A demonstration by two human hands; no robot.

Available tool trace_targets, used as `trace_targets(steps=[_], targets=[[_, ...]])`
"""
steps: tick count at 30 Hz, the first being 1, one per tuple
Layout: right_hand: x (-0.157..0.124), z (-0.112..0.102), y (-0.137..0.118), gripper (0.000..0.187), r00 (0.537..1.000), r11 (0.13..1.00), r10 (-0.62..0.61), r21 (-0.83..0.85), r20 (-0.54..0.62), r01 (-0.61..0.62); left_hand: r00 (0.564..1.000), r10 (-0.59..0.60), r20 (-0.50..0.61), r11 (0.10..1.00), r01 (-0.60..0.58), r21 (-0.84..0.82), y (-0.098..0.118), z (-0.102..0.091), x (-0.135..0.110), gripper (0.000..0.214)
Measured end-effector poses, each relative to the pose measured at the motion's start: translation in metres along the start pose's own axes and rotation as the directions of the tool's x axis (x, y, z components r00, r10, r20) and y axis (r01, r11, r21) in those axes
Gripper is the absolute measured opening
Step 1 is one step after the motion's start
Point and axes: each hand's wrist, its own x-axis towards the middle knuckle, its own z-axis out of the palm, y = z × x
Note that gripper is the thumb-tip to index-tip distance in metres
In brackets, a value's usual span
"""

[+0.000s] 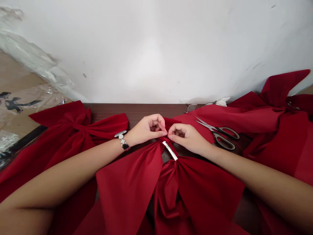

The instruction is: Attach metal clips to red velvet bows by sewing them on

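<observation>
My left hand (146,129) and my right hand (186,137) meet at the top of a large red fabric bow (202,192), their fingertips pinching a narrow red fabric strip (170,124) between them. Just below my fingers, a metal hair clip (170,150) lies on the bow's gathered centre. A silver and black bracelet watch (123,141) circles my left wrist. A second red bow (73,130) lies to the left, close to that forearm. Black-handled scissors (220,133) rest just right of my right hand.
Loose red fabric (276,130) is heaped at the right on a dark wooden table (137,111). Spectacles (193,107) lie near the table's far edge, against a white wall (156,49). Crumpled plastic sheeting (31,62) and brown cardboard (22,81) fill the far left.
</observation>
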Motion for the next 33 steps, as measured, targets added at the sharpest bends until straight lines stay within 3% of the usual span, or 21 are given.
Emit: trace_targets(steps=[4, 13, 18, 24, 33], targets=[[-0.001, -0.001, -0.001, 0.008, 1.0, 1.0, 0.012, -0.012, 0.009, -0.012, 0.991, 0.103, -0.085, 0.981, -0.087, 0.172, 0.002, 0.006, -0.006, 0.019], [0.0, -0.001, -0.002, 0.009, 0.999, 1.0, 0.018, 0.007, 0.039, -0.018, 0.941, 0.324, -0.094, 0.857, -0.25, 0.45, 0.0, 0.015, -0.012, 0.005], [0.001, -0.002, -0.003, 0.012, 1.0, 0.993, 0.03, 0.117, 0.007, -0.031, 0.926, 0.369, -0.081, 0.834, -0.291, 0.469, 0.0, 0.017, -0.012, 0.004], [0.001, -0.004, -0.001, 0.011, 1.0, 0.992, 0.017, 0.124, 0.019, -0.019, 0.925, 0.371, -0.085, 0.836, -0.292, 0.465, 0.001, 0.016, -0.012, 0.006], [0.004, -0.006, 0.0, 0.012, 0.995, 0.99, -0.001, 0.144, 0.101, -0.014, 0.913, 0.4, -0.074, 0.819, -0.321, 0.475, -0.001, 0.016, -0.012, 0.006]])
